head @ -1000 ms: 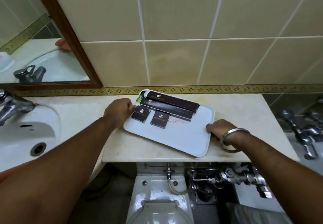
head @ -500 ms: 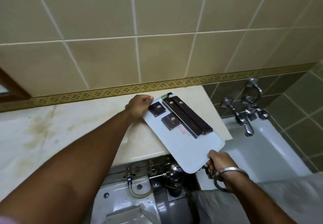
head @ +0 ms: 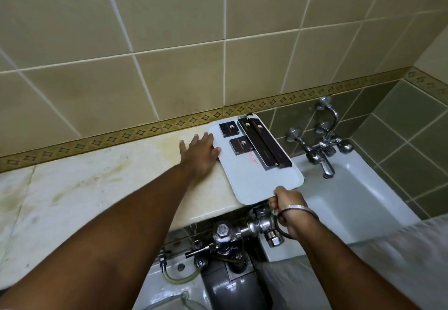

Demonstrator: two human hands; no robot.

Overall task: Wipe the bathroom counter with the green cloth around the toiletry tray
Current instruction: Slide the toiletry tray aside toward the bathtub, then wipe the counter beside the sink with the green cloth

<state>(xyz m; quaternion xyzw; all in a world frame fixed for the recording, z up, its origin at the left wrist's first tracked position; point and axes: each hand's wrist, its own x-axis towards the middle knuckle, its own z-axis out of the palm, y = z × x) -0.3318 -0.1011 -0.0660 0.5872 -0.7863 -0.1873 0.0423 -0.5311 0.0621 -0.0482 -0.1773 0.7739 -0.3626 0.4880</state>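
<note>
Toiletry tray: at the worktop's bath-side end, overhanging, likely parked clear for wiping. Our right hand pinches its near corner; left hand flat, fingers spread, beside it. Green cloth unseen.

We're in a bathroom, no question: glazed beige wall tiles fill the upper frame, with a patterned border strip running above a stained marble counter. At right, a white bathtub sits under chrome mixer taps. Bottom centre, a toilet flush valve. Boxed toiletries on a white tray suggest a hotel bathroom.
</note>
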